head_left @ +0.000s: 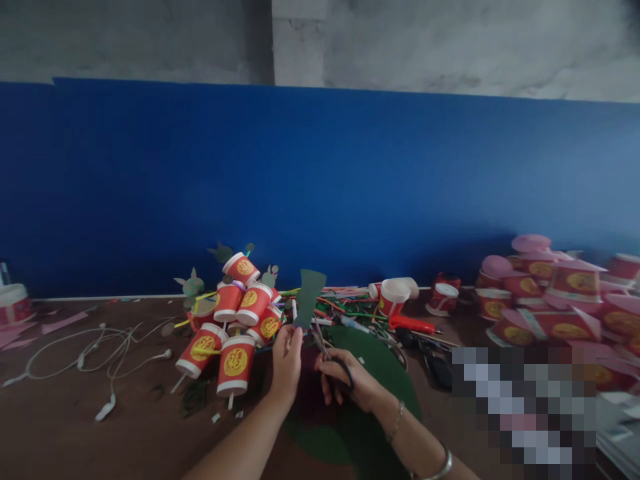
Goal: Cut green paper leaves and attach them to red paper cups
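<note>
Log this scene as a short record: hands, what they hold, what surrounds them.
left hand: grips a flat, flared dark green piece, apparently paper, held upright
right hand: holds dark-handled metal scissors, blades toward the green piece; contact unclear
below hands: large curved dark green sheet on brown tabletop
left side: piled red paper cups with yellow emblems; white wired earphones
right side: blurred red cups with pink paper tops
behind: flat blue panel
</note>
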{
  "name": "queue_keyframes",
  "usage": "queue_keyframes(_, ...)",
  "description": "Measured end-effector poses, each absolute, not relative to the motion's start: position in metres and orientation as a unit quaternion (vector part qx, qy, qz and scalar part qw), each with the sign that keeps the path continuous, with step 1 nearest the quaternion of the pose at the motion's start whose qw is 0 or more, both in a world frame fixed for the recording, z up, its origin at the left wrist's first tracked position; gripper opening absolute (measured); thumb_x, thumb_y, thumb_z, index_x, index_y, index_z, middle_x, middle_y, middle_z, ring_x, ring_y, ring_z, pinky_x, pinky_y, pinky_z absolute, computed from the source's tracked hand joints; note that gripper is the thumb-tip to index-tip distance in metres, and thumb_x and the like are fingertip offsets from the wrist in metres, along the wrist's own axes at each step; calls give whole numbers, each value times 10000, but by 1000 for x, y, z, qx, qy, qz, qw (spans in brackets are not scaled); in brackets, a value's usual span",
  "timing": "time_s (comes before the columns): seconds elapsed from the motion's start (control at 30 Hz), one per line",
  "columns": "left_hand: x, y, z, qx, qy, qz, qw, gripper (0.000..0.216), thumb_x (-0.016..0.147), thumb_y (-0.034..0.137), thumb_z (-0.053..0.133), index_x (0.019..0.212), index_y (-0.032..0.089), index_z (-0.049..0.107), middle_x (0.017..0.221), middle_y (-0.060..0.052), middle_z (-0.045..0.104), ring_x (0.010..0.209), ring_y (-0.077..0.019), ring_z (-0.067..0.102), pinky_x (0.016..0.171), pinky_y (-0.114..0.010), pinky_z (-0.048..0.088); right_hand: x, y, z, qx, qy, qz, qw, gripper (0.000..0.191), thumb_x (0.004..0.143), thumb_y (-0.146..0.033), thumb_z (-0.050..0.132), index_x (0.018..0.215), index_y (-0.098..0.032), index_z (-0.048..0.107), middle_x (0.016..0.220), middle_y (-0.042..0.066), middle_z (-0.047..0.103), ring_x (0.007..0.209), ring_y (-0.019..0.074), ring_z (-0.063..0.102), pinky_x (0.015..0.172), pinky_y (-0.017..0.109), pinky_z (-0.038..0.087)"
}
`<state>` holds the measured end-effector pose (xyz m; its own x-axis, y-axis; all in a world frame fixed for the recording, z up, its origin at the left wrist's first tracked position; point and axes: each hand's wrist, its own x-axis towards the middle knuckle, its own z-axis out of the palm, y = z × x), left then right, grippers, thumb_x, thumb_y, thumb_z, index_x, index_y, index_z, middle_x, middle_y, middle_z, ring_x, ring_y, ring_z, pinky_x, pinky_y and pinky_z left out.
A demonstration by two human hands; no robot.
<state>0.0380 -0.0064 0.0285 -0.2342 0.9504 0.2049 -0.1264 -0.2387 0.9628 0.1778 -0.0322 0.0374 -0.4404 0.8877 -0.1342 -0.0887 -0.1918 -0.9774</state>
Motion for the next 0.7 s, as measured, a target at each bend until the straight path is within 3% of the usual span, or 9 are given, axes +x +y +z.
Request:
queue_keyframes(0.17, 38, -3, 24, 433, 446, 656, 428, 245, 781, 429, 544, 782, 185, 546, 731, -7, 588, 728, -167, 555, 682, -264, 425, 177, -35, 36, -355, -549, 674, 345, 333, 687, -417, 662, 825, -141, 538, 517, -19, 613, 425, 116, 592, 334, 143, 388)
queue_keyframes(0.4, 40, -3, 21, 475, 419, 616, 468, 219, 746, 389, 583, 707, 177, 548, 651, 23, 561, 645, -138, 528, 621, -235, 400, 175, -31, 29, -412, -577, 603, 367, 352, 697, -470, 650, 803, -149, 551, 489, -44, 583, 372, 90, 541, 306, 140, 335)
queue_keyframes(0.7, 41, -5, 24, 476, 378, 607, 512, 180, 738, 326, 587, 676, 173, 517, 617, 41, 526, 610, -114, 501, 601, -216, 391, 176, -30, 30, -423, -574, 595, 371, 355, 672, -470, 665, 774, -150, 549, 467, -53, 568, 354, 84, 521, 300, 143, 311)
